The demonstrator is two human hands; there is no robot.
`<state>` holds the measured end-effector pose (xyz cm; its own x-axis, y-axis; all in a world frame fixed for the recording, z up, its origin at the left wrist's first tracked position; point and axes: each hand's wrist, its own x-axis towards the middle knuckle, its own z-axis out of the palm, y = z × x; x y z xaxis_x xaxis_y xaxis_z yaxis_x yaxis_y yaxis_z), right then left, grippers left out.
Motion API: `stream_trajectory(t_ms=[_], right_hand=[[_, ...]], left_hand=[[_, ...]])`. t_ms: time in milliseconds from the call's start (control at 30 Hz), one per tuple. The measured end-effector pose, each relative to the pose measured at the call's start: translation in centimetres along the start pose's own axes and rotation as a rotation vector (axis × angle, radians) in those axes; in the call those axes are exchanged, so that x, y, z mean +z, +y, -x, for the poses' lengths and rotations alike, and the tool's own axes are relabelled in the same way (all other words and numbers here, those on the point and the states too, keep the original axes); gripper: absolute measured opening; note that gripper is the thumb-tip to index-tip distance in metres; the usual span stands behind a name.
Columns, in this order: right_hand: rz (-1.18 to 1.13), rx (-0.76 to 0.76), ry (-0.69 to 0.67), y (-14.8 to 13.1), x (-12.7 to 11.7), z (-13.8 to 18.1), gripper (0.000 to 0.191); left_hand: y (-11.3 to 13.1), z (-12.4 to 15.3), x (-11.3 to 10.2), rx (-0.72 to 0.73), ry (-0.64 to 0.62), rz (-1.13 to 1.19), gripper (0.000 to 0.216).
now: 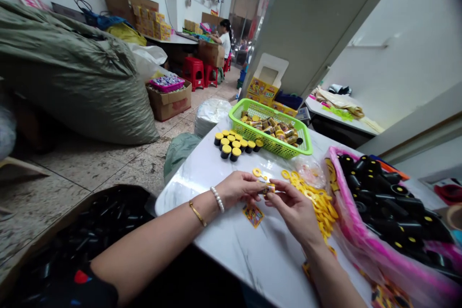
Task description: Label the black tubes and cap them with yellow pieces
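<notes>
Both my hands meet over the white marble table (231, 245), pinching one small cylinder with a colourful label (269, 188) between them. My left hand (240, 188), with a pearl bracelet and a gold bangle on the wrist, grips it from the left. My right hand (294, 209) holds it from the right with fingertips closed. A small printed label (253, 214) lies flat just below my hands. Yellow rings (317, 199) are heaped to the right of my hands. One loose ring (256, 172) lies beyond my left hand.
Black cylinders with yellow caps (233, 145) stand grouped before a green basket (269, 142) of labelled ones. A pink-lined bin (378, 255) of black tubes sits at right. A big grey-green sack (72, 72), cardboard boxes and red stools (194, 72) fill the floor left. A person sits far back.
</notes>
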<state>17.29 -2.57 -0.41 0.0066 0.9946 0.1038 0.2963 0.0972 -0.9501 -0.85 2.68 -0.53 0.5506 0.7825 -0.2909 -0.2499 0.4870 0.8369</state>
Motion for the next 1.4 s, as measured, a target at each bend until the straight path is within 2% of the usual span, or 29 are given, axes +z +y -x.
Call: stream_trajectory(t_ms=[100, 200, 267, 333, 500, 600, 667, 733, 800, 833, 933, 1033, 1133, 1233, 1300, 1400], right_hand=[[0.083, 0.007, 0.079, -2.1, -0.5, -2.9, 0.046], [0.175, 0.006, 0.208, -4.9, -1.7, -8.1, 0.046], [0.251, 0.025, 0.218, -5.8, -2.3, -11.1, 0.047], [0.37, 0.035, 0.157, -5.5, -2.2, -12.4, 0.045], [0.703, -0.088, -0.024, -1.9, 1.3, -9.5, 0.016], [0.809, -0.18, -0.069, -0.5, 2.1, -7.4, 0.02], [0.844, -0.207, -0.076, -0.5, 1.0, -6.0, 0.031], [0.912, -0.226, -0.034, -0.9, -1.4, -3.7, 0.039], [0.997, -0.231, 0.008, -1.2, -4.2, -0.4, 0.034], [1.025, -0.219, 0.005, -1.3, -5.4, 1.6, 0.029], [1.009, -0.131, -0.05, -0.3, -7.7, 7.4, 0.021], [0.962, -0.137, 0.045, 1.9, -7.7, 11.3, 0.02], [0.906, -0.201, 0.174, 3.7, -6.9, 12.6, 0.019], [0.88, -0.232, 0.265, 4.3, -6.8, 13.2, 0.021], [0.882, -0.238, 0.303, 4.5, -7.0, 14.1, 0.022], [0.877, -0.234, 0.32, 4.4, -7.1, 15.5, 0.018]], left_hand=[[-0.2, -0.2, 0.1, 0.037, 0.123, -0.058, 0.036], [-0.1, -0.4, -0.1, 0.102, 0.222, -0.111, 0.024], [0.0, -0.6, -0.3, 0.143, 0.281, -0.126, 0.018], [0.2, -0.7, -0.5, 0.175, 0.332, -0.123, 0.016], [0.8, -0.6, -1.0, 0.329, 0.495, -0.12, 0.015], [1.7, -0.5, -2.0, 0.448, 0.653, -0.167, 0.018], [2.5, -0.4, -3.0, 0.512, 0.76, -0.216, 0.022], [3.2, -0.4, -4.2, 0.561, 0.876, -0.346, 0.032], [3.5, -0.9, -5.3, 0.589, 1.03, -0.701, 0.033], [3.5, -1.3, -5.8, 0.581, 1.056, -0.836, 0.032], [3.1, -2.8, -7.0, 0.56, 1.054, -1.045, 0.028], [2.8, -3.8, -7.4, 0.547, 1.012, -1.102, 0.025], [3.2, -3.3, -6.7, 0.581, 1.045, -1.128, 0.024], [3.4, -0.9, -4.6, 0.617, 1.085, -1.046, 0.027], [2.5, 1.6, -2.8, 0.602, 0.975, -0.993, 0.028], [-0.2, 5.6, -0.5, 0.5, 0.672, -1.071, 0.024]])
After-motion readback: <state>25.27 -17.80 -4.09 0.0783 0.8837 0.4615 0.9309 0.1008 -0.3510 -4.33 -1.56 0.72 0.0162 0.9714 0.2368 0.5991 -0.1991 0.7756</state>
